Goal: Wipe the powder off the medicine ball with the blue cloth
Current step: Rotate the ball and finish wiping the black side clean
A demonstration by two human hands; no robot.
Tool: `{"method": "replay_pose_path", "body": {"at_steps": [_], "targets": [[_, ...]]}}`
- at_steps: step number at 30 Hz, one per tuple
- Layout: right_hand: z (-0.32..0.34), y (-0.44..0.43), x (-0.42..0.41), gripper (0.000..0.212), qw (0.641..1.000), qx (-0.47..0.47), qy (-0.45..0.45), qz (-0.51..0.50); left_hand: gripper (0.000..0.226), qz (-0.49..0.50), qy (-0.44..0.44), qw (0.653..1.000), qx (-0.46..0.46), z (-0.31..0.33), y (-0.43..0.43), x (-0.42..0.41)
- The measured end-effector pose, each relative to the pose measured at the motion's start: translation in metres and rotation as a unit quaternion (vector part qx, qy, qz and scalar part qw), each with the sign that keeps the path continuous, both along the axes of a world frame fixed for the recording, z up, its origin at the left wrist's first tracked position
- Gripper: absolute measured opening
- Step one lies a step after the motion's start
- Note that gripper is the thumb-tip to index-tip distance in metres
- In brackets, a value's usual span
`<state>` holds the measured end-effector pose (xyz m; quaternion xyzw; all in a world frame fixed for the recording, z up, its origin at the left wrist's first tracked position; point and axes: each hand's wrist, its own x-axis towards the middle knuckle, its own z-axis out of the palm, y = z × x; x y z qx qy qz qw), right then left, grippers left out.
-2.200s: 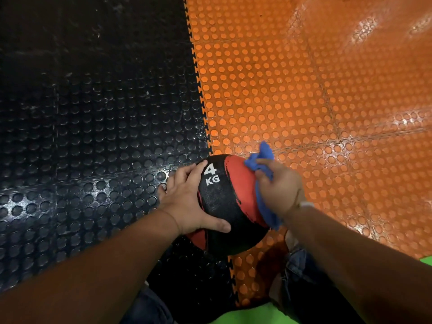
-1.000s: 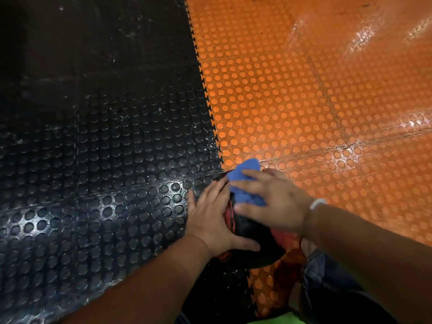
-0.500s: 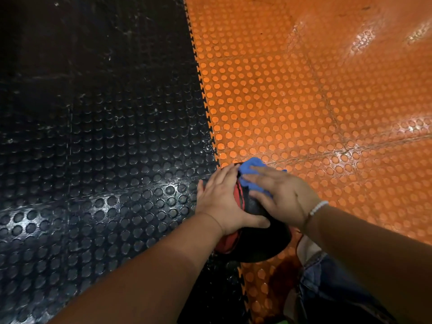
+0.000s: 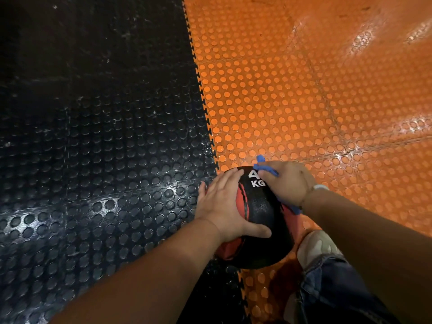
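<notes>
A black and red medicine ball point(image 4: 258, 218) marked "4 KG" sits on the floor where the black and orange mats meet. My left hand point(image 4: 225, 206) lies flat against its left side, fingers straight and thumb across the front. My right hand point(image 4: 288, 183) grips the blue cloth point(image 4: 265, 168) and presses it on the ball's upper right. Most of the cloth is hidden under that hand; a corner sticks out above and another below the wrist. No powder is visible on the ball.
Studded black floor mat point(image 4: 93, 148) fills the left, studded orange mat point(image 4: 304, 90) the right, joined by a toothed seam. My shoe point(image 4: 318, 249) and jeans leg point(image 4: 334, 293) lie just right of the ball, close to it.
The cloth hand has slid from the ball's top to its upper right side, uncovering the "4 KG" mark. The ball has turned a little under my left hand, which stays on its left side.
</notes>
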<state>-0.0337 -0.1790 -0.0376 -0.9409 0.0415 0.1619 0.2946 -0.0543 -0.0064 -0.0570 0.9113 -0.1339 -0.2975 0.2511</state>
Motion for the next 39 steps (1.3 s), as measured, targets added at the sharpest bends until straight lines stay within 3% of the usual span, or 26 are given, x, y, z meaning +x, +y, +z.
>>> {"method": "replay_pose_path", "body": {"at_steps": [2,5,8,12,15,19,23,27,29,32,34,39], "targets": [[-0.002,0.002,0.0,0.03,0.999,-0.039,0.013,-0.027,0.135,-0.006,-0.004,1.0,-0.003,0.0,-0.002,0.001],[0.006,0.019,-0.034,0.037,0.976,-0.057,-0.116,0.173,0.133,0.002,0.007,1.0,-0.002,-0.004,-0.001,0.006],[0.004,0.006,-0.041,0.038,0.949,-0.04,-0.131,0.285,0.133,-0.013,0.015,1.0,0.002,-0.003,-0.001,0.006],[-0.001,-0.001,-0.025,0.041,0.982,-0.02,-0.118,0.144,0.136,-0.036,0.001,0.998,-0.057,-0.004,0.006,0.008],[-0.005,0.004,-0.014,0.034,0.994,-0.018,-0.084,0.063,0.144,-0.056,-0.008,0.998,-0.036,-0.006,0.011,0.01],[-0.008,0.02,-0.004,0.034,0.992,-0.117,-0.039,-0.02,0.147,0.007,0.004,0.999,-0.033,-0.007,0.009,0.014],[-0.003,0.03,-0.042,0.042,0.957,-0.196,-0.155,0.149,0.146,-0.014,0.013,1.0,-0.023,-0.011,0.012,0.023],[0.003,0.002,-0.038,0.045,0.935,-0.16,-0.136,0.286,0.145,-0.027,0.025,0.999,-0.026,-0.01,0.01,0.025],[0.005,0.0,-0.02,0.049,0.948,-0.166,-0.11,0.248,0.143,-0.013,0.023,0.999,-0.03,-0.01,0.008,0.029],[-0.005,0.008,0.01,0.035,0.988,-0.13,-0.069,0.038,0.138,-0.001,0.028,0.999,-0.027,-0.008,0.005,0.037],[-0.005,0.018,0.013,0.035,0.988,-0.141,-0.056,0.011,0.137,-0.006,0.03,0.999,-0.013,-0.007,0.006,0.041],[0.0,0.01,-0.035,0.044,0.949,-0.07,-0.154,0.267,0.139,-0.048,0.046,0.998,0.008,-0.006,0.019,0.043]]}}
